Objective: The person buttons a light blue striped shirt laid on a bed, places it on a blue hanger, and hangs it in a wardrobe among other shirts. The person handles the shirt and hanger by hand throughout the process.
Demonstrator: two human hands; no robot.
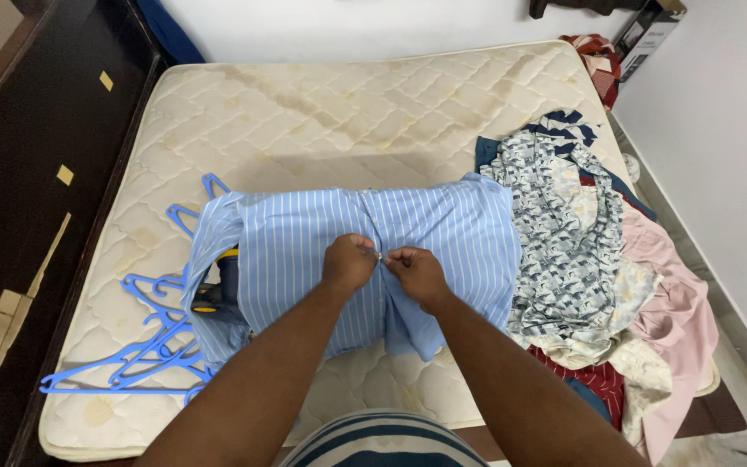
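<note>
My left hand (349, 262) and my right hand (417, 274) meet at the front opening of a light blue cotton shirt with thin white stripes (304, 251), which lies spread across the middle of a cream quilted mattress (322, 112). Both hands are closed, fingertips pinched on the shirt's edges on either side of a small pale button (379, 255), and the two hands are almost touching each other there. The shirt lies crosswise in front of me, its lower edge hanging near the mattress's front border.

At the shirt's left end, a dark blue and yellow object (218, 290) pokes out from under the cloth; I cannot tell what it is. Beside and partly under that end lies a loose heap of blue plastic clothes hangers (144, 350).

Just to the right of the shirt, touching its edge, sits a pile of crumpled clothes, topped by a white and grey-blue patterned garment (564, 233), with a pale pink cloth (672, 311) along its outer side and a dark red striped piece (594, 378) near the front.

A dark wooden bed frame (36, 147) runs along the mattress's left side.
</note>
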